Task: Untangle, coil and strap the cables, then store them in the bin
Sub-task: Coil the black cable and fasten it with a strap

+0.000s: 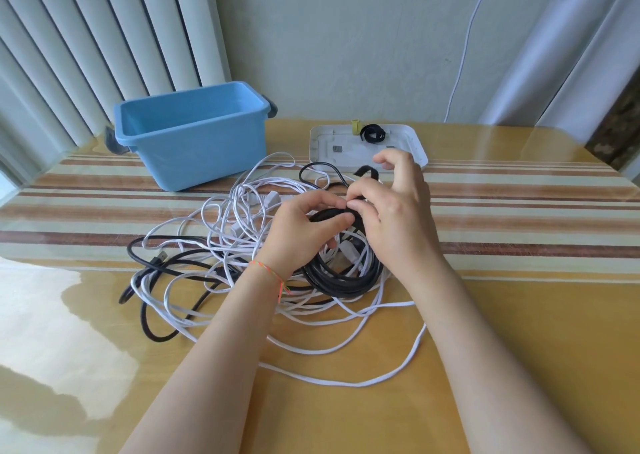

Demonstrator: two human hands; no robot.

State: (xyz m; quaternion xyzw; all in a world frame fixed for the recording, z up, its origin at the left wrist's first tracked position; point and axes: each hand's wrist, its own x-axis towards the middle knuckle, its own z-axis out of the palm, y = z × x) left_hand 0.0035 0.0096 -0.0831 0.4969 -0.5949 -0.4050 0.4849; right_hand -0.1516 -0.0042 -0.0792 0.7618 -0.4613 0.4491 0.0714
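Left hand closed around the top of a coiled black cable, thumb pressed over the bundled loops; coil hangs down from the grip, lower part resting on the cable pile. Right hand pinching a black strap at the same spot on the coil with thumb and forefinger — other fingers spread loose and raised. Strap end sticks up just behind the fingers. Thin multicoloured thread bracelet on left wrist.

Under and around the coil: tangled white cables spread over the bench, one long white run looping out toward the near right. A second loose black cable threaded through the left of the tangle, USB plug showing near its upper left bend. Another black lead arcs up behind the hands.

Blue plastic bin at far left of bench, open top, nothing visible inside — well apart from the coil. White tray at far centre, just behind right hand, holding a spare black strap and a small yellow-green item, too small to identify. Striped cloth under a clear glossy cover on the bench.
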